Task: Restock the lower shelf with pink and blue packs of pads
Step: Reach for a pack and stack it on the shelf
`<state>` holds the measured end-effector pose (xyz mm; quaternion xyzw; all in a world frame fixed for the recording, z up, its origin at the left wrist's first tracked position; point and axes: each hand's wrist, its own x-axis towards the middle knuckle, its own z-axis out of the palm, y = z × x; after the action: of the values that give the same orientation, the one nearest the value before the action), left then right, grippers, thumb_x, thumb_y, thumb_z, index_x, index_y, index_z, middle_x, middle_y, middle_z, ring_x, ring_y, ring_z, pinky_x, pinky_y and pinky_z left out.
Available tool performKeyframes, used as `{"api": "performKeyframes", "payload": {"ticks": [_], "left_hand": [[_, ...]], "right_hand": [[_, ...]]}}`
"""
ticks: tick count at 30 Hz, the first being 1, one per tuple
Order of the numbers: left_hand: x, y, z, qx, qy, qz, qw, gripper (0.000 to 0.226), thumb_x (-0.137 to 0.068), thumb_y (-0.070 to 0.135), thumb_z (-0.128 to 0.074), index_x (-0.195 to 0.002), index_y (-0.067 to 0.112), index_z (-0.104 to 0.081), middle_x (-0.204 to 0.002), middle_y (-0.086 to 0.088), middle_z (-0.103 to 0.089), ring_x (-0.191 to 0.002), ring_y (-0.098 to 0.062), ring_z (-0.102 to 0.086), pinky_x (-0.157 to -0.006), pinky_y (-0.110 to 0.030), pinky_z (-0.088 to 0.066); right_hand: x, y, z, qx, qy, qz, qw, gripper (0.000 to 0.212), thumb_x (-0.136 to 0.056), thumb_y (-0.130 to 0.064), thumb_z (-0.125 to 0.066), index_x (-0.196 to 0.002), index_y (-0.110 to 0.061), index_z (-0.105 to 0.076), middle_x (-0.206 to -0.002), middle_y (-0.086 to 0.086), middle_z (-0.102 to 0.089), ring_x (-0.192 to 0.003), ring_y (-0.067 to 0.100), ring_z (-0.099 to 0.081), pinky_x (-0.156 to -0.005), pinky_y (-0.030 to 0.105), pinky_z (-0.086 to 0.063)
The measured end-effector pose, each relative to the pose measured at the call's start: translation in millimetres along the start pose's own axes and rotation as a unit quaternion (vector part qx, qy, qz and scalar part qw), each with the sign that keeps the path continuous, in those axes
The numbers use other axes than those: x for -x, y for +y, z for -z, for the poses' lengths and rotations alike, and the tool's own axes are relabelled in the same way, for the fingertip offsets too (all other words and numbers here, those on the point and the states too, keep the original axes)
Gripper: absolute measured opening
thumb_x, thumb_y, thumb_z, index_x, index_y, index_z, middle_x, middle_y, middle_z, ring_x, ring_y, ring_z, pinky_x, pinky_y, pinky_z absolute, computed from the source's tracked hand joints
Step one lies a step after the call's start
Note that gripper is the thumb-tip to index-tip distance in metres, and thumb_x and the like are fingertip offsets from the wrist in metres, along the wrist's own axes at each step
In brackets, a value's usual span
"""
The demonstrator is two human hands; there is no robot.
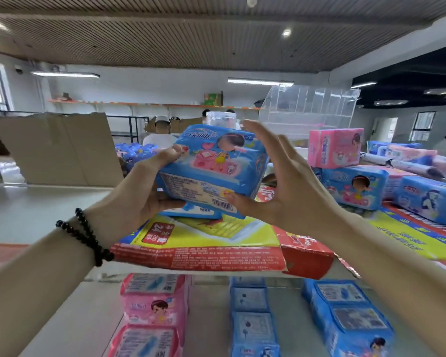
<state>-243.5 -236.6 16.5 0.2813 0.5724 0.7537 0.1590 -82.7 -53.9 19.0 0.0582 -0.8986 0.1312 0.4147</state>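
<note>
Blue pack in hand: blue pack point(211, 171) is up at chest height, above the red-and-yellow carton point(201, 243) on the upper shelf — not yet down on the lower shelf point(88, 318).
Left hand: left hand point(150, 186) grips the pack's left end, fingers curled over the top edge, thumb underneath.
Right hand: right hand point(281, 181) has fingers spread and straight beside the pack's right end, thumb touching the bottom edge near the barcode — steadying, not clamped.
Progress: partly stocked, I'd judge; three rows already run along the lower shelf, with bare shelf between them.
Count, lower shelf: one pink row point(152, 313) showing about three packs, one narrow blue row point(252, 318) showing about four, one wider blue row point(348, 318) — its pack count is hard to tell.
Count, supply: on the right, one pink pack point(335, 148) upright atop a blue one point(353, 186), more blue and pink behind; the exact number is unclear.
Left to do: this pack and that pile, by my reckoning.
</note>
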Motion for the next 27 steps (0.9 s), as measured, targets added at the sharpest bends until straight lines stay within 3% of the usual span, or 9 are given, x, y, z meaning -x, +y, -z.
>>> {"api": "performKeyframes", "payload": {"ticks": [5, 10, 14, 17, 23, 25, 27], "left_hand": [[21, 3, -11, -0.004, 0.026, -0.019, 0.999, 0.018, -0.092, 0.045, -0.064, -0.1, 0.03, -0.069, -0.09, -0.002, -0.068, -0.068, -0.017, -0.074, -0.057, -0.029, -0.061], [43, 17, -31, -0.032, 0.059, -0.059, 0.996, 0.02, -0.094, 0.046, -0.061, -0.103, 0.029, -0.066, -0.093, 0.002, -0.067, -0.068, -0.009, -0.073, -0.06, -0.027, -0.06], [68, 16, -54, -0.023, 0.109, -0.09, 0.99, 0.015, -0.094, 0.046, -0.063, -0.097, 0.034, -0.069, -0.098, 0.006, -0.069, -0.075, -0.012, -0.073, -0.066, -0.03, -0.062], [90, 6, -77, -0.029, 0.124, -0.115, 0.985, 0.018, -0.095, 0.046, -0.062, -0.1, 0.031, -0.071, -0.1, 0.007, -0.071, -0.084, -0.014, -0.073, -0.064, -0.027, -0.061], [136, -25, -117, -0.029, 0.158, -0.143, 0.977, 0.016, -0.097, 0.04, -0.06, -0.102, 0.027, -0.068, -0.089, 0.008, -0.071, -0.083, -0.013, -0.069, -0.061, -0.024, -0.059], [152, -36, -127, -0.025, 0.179, -0.141, 0.973, 0.017, -0.095, 0.04, -0.063, -0.093, 0.026, -0.072, -0.084, 0.009, -0.074, -0.079, -0.012, -0.07, -0.066, -0.027, -0.061], [170, -48, -137, -0.03, 0.182, -0.139, 0.973, 0.02, -0.089, 0.042, -0.066, -0.084, 0.026, -0.077, -0.086, 0.006, -0.076, -0.08, -0.013, -0.072, -0.071, -0.03, -0.061]], "right_hand": [[11, 0, 8, -0.013, -0.016, -0.009, 1.0, 0.098, -0.073, -0.066, -0.067, -0.152, -0.044, -0.014, -0.146, -0.007, -0.041, -0.124, 0.012, -0.048, -0.099, 0.041, -0.048], [30, 1, 26, -0.091, -0.011, -0.034, 0.995, 0.105, -0.072, -0.074, -0.065, -0.152, -0.048, -0.003, -0.161, -0.012, -0.026, -0.143, 0.01, -0.035, -0.112, 0.039, -0.035], [65, 12, 57, -0.122, -0.003, -0.05, 0.991, 0.094, -0.082, -0.064, -0.063, -0.154, -0.042, -0.008, -0.157, -0.019, -0.028, -0.144, 0.002, -0.03, -0.115, 0.038, -0.035], [92, 26, 82, -0.144, 0.007, -0.074, 0.987, 0.086, -0.086, -0.053, -0.065, -0.155, -0.04, -0.015, -0.145, -0.029, -0.034, -0.139, 0.0, -0.038, -0.113, 0.044, -0.04], [141, 39, 112, -0.199, 0.009, -0.115, 0.973, 0.078, -0.082, -0.069, -0.056, -0.149, -0.051, -0.019, -0.149, -0.015, -0.045, -0.137, 0.011, -0.045, -0.106, 0.053, -0.044], [158, 40, 112, -0.24, 0.016, -0.12, 0.963, 0.077, -0.081, -0.065, -0.058, -0.148, -0.046, -0.025, -0.141, -0.016, -0.05, -0.129, 0.009, -0.052, -0.099, 0.047, -0.051], [176, 38, 110, -0.297, 0.02, -0.129, 0.946, 0.075, -0.081, -0.06, -0.06, -0.148, -0.042, -0.031, -0.135, -0.018, -0.053, -0.121, 0.005, -0.056, -0.09, 0.033, -0.054]]}}
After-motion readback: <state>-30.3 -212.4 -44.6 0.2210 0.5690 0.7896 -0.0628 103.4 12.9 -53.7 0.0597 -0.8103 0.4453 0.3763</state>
